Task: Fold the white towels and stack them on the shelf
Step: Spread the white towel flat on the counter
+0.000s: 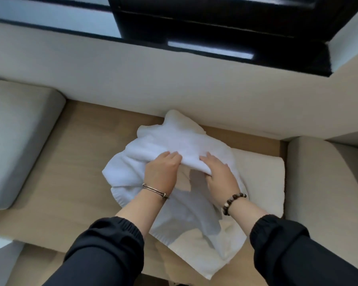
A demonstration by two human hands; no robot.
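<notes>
So there's a wooden ledge [81,162] with a grey cushion [19,141] at its left end. The white towel [174,141] lies crumpled right of the middle, hanging over the front edge. The left hand [161,170] and right hand [219,174] sit close together, fingers curled round one bunched fold. Metal bangle [153,189] on the left wrist, bead bracelet [232,203] on the right.

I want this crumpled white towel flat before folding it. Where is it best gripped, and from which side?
Probably along the ribbed hem of the white towel, which shows at its near left edge. The left hand and right hand both grip the bunched middle ridge, which leaves the cloth crumpled. Come from the near side, pinch two spots on that hem and draw them apart.
</notes>
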